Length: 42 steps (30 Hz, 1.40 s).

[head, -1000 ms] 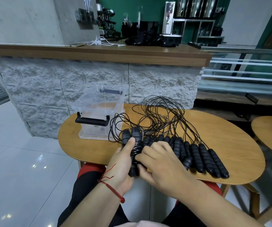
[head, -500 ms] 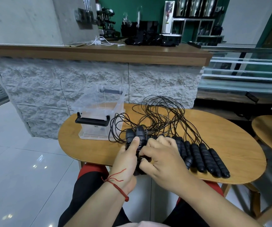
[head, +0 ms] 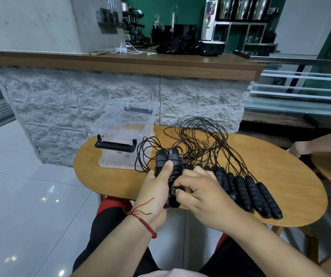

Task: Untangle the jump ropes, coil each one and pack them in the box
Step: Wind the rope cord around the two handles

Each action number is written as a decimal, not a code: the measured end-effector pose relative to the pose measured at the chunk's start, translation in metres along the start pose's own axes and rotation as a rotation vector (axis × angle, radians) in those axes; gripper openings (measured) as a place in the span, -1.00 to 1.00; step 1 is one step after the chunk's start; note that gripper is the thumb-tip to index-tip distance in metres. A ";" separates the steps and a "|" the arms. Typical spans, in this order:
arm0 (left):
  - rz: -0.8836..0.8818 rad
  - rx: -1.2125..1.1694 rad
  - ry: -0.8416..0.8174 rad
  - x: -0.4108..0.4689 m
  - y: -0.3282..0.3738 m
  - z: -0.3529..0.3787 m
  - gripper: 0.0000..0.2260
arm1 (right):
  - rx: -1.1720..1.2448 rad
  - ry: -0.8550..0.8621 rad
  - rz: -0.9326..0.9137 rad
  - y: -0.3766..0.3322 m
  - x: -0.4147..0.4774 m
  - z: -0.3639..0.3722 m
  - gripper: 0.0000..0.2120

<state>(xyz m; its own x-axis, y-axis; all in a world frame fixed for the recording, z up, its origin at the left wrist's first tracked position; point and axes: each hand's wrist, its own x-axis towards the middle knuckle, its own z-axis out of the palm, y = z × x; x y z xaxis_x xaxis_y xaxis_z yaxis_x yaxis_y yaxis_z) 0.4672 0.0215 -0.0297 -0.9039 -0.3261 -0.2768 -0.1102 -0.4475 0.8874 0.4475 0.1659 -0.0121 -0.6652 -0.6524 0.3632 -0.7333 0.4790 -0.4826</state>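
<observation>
far left on the counter [head: 280, 188] stands the clear box [head: 124, 136], lid off, nothing packed in it that i can see. just right of it, at the near edge, my left hand [head: 156, 194] has its fingers [head: 167, 166] clamped round a pair of black handles [head: 167, 156] held upright side by side, thumb pressed on the front. cord is already wound in turns about these two handles. my right hand [head: 200, 192] sits touching them, fingers pinched together on a loop of cord [head: 175, 187] at the lower part of the handles. right again, the remaining handles [head: 258, 194] lie in a row near me, their cords [head: 198, 140] running to a loose tangled heap at the far middle. judgement: step in hand is coiling the first rope; none is boxed. next move calls for tucking or finishing the last turn without loosening the left grip, then carrying the bundle left into the box.
</observation>
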 end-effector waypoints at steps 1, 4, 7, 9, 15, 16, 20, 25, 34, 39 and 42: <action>0.030 0.013 0.020 0.001 -0.001 0.001 -0.67 | -0.018 -0.051 0.025 -0.001 0.001 -0.001 -0.71; 0.020 -0.012 0.033 0.002 -0.004 0.003 -0.55 | -0.181 -0.075 0.011 -0.007 0.004 -0.001 -0.74; -0.011 -0.065 0.054 0.004 -0.003 0.005 -0.64 | -0.311 -0.031 -0.078 -0.011 0.006 -0.001 -0.74; -0.053 -0.084 0.041 0.004 -0.001 0.005 -0.66 | -0.332 -0.050 -0.156 -0.007 0.007 -0.005 -0.75; -0.178 -0.131 -0.016 0.000 -0.003 0.003 -0.64 | -0.369 -0.089 -0.279 -0.003 0.011 -0.012 -0.78; -0.176 -0.136 -0.023 -0.001 -0.002 0.004 -0.64 | -0.364 -0.091 -0.301 -0.001 0.012 -0.014 -0.79; -0.180 -0.149 -0.030 -0.001 0.003 0.002 -0.64 | -0.429 -0.079 -0.453 0.009 0.015 -0.019 -0.78; -0.305 -0.267 -0.035 -0.001 0.011 -0.001 -0.59 | -0.618 0.043 -0.730 0.024 0.022 -0.018 -0.76; -0.215 -0.339 0.033 0.015 0.014 0.003 -0.51 | -0.401 0.437 -0.619 0.025 0.012 -0.011 -0.86; -0.085 -0.311 0.113 0.030 0.020 0.007 -0.60 | 0.357 0.302 -0.121 0.014 0.004 0.017 -0.92; -0.023 -0.245 0.155 0.037 0.015 0.009 -0.61 | 0.438 0.160 0.037 0.009 -0.001 0.021 -0.83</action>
<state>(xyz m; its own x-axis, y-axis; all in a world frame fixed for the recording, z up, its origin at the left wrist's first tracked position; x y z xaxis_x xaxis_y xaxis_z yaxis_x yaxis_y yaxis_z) 0.4286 0.0104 -0.0231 -0.8262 -0.4285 -0.3657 -0.0097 -0.6382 0.7698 0.4445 0.1591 -0.0338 -0.7283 -0.5242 0.4414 -0.6033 0.1849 -0.7758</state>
